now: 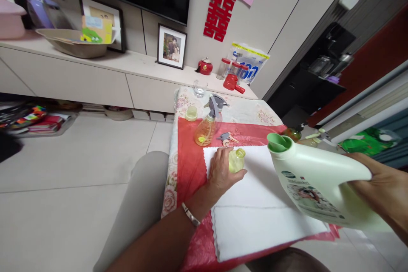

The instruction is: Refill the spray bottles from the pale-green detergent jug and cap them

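Note:
My left hand (221, 168) is wrapped round a small clear yellow bottle (236, 162) with no cap, upright on a white scallop-edged cloth (255, 221). In my right hand (381, 182) is the handle of a large pale green jug (318, 178), tilted so its green spout (279, 143) points left, above and right of the small bottle. No liquid shows leaving the spout. Behind my left hand lies a grey spray head (226, 138). A yellow spray bottle (205, 131) stands left of it, with another spray bottle (219, 112) behind. A pale green cap (191, 113) sits farther left.
A red sheet (191, 170) covers part of the flowered tablecloth (170, 195). On the far end stands a glass cup (200, 88). The cabinet (153, 74) behind holds framed photos, red-lidded jars and a red scoop (230, 82). More bottles (292, 133) stand beyond the jug.

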Action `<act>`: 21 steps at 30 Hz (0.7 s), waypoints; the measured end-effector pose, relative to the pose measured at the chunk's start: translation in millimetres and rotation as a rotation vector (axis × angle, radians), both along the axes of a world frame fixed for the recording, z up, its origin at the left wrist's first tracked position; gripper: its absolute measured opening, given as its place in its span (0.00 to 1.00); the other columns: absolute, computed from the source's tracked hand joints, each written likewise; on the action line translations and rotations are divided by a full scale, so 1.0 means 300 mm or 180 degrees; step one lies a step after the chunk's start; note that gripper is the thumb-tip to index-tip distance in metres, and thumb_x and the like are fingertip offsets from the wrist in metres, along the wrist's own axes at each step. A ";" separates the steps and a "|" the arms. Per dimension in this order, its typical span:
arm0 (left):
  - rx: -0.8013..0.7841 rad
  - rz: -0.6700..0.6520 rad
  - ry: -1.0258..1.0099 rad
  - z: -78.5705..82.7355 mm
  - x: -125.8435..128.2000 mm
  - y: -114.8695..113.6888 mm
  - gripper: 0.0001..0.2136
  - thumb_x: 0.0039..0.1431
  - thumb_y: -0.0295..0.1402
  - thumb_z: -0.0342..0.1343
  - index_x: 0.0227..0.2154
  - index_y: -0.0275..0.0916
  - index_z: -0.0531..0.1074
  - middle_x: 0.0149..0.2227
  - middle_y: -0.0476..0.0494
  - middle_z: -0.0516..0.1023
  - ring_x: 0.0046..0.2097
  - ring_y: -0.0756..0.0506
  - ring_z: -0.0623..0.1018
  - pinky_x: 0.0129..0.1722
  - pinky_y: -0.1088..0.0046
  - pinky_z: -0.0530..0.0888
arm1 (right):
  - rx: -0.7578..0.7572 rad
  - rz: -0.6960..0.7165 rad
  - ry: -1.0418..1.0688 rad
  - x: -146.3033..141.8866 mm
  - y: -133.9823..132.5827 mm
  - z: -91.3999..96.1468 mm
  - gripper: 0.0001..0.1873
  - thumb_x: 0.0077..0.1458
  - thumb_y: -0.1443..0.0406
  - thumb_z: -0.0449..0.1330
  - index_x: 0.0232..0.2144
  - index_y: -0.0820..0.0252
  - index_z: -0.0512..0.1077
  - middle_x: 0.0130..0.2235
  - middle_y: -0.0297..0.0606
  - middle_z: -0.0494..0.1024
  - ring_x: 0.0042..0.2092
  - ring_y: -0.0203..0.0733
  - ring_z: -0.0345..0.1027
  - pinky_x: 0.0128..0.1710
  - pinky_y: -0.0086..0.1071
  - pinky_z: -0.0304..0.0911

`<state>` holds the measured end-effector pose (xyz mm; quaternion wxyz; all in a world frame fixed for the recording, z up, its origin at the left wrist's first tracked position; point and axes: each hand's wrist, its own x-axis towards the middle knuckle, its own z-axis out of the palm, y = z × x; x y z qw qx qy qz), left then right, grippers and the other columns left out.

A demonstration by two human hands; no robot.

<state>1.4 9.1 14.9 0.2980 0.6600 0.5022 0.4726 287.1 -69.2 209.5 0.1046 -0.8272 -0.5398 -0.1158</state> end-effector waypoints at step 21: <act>0.0215 0.0058 -0.0026 -0.015 0.005 0.001 0.32 0.40 0.31 0.71 0.49 0.45 0.63 0.48 0.42 0.71 0.54 0.34 0.74 0.53 0.51 0.74 | -0.1013 -0.0148 -0.0524 -0.160 0.052 0.030 0.30 0.33 0.54 0.51 0.43 0.38 0.74 0.34 0.30 0.76 0.34 0.45 0.69 0.30 0.33 0.58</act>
